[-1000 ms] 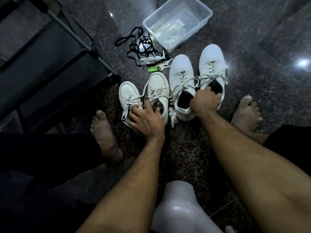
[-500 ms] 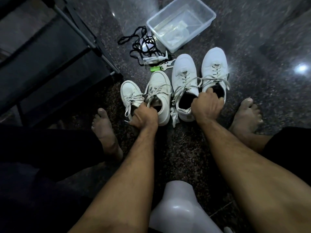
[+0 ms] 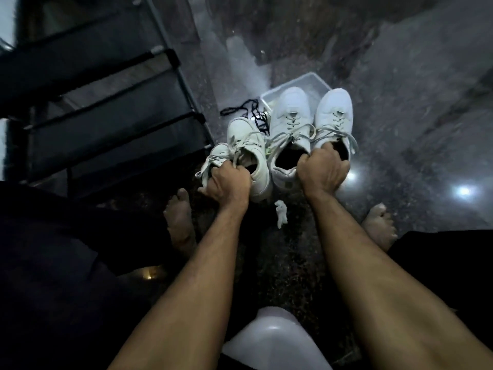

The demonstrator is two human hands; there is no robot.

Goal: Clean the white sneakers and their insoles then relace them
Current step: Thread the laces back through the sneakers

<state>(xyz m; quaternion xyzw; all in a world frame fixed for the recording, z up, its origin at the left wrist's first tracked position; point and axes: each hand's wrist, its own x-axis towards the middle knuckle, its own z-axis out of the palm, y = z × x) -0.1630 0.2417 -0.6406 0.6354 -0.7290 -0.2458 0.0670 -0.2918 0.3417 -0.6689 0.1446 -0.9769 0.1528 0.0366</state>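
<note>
Clearly both hands are loaded: the left hand (image 3: 229, 182) grips the smaller pair of white lace-up sneakers (image 3: 241, 153) by their collars, the right hand (image 3: 321, 170) the larger white pair (image 3: 309, 124), apparently raised over the clear plastic tub (image 3: 306, 82). Pinching two shoes per fist risks one slipping; dangling grey laces (image 3: 289, 137) could snag.

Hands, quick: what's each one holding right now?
Left hand: closed, gripping the smaller pair of white sneakers.
Right hand: closed, gripping the larger pair of white sneakers.
</note>
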